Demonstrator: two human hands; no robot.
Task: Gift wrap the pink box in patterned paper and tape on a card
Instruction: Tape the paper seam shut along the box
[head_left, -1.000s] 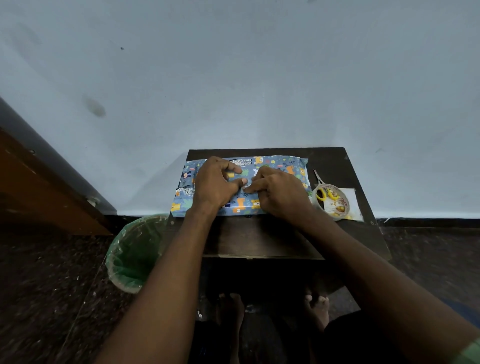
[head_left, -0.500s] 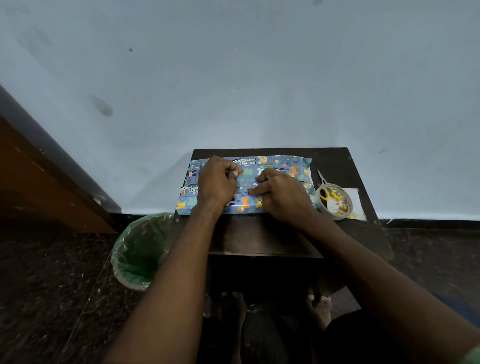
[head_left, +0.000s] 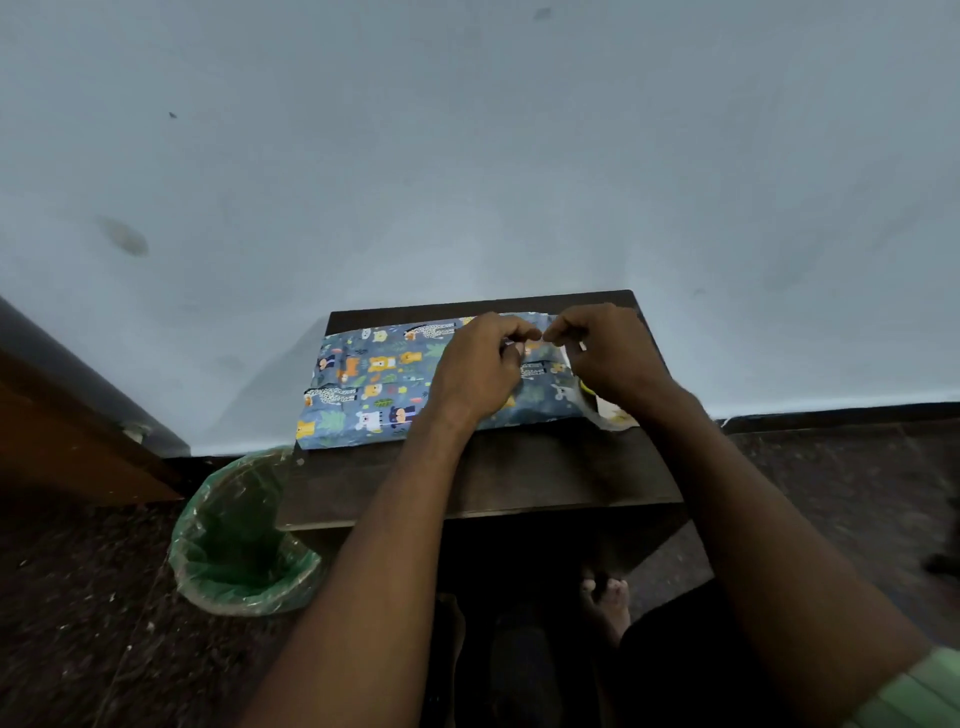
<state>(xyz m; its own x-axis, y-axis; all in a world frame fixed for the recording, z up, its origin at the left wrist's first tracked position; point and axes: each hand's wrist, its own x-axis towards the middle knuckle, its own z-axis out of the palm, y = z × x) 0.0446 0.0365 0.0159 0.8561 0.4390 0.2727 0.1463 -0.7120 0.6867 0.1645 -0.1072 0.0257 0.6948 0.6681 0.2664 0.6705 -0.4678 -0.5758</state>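
Note:
The box, wrapped in blue animal-patterned paper (head_left: 379, 374), lies on a small dark table (head_left: 519, 467) against the wall. Both hands are over the parcel's right end with curled fingers whose tips meet. My left hand (head_left: 480, 369) and my right hand (head_left: 615, 356) pinch a small pale piece between them; it looks like clear tape, but blur leaves this unsure. The tape roll and white card (head_left: 610, 413) peek out below my right wrist, mostly hidden. No pink of the box shows.
A green-lined waste bin (head_left: 244, 535) stands on the floor at the table's left front corner. A brown wooden panel (head_left: 62, 441) is at far left. A pale wall (head_left: 467, 156) rises right behind the table. Bare feet show under the table.
Both hands left the middle seam of the parcel and moved to its right end, where their fingertips now pinch together. The parcel stayed in place.

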